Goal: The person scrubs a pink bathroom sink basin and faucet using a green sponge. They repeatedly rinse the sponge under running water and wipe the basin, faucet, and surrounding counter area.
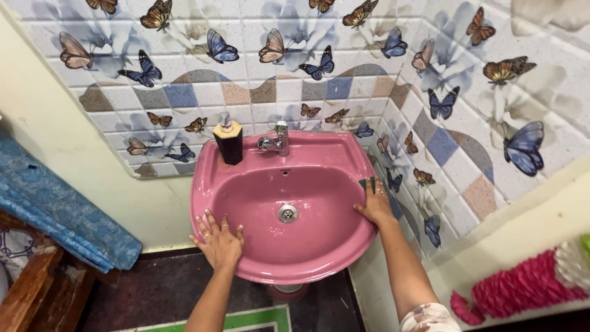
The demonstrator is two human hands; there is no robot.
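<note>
1. Head view, looking down: a pink sink is fixed in a corner of butterfly-patterned tiles.
2. Left hand lies flat on the sink's front left rim, fingers spread open and gripping nothing.
3. Right hand presses a green scrub pad against the right rim, fingers extended over it.
4. Chrome tap stands at the back rim, with a dark soap dispenser just beside it.
5. Blue cloth hangs at far left.
</note>
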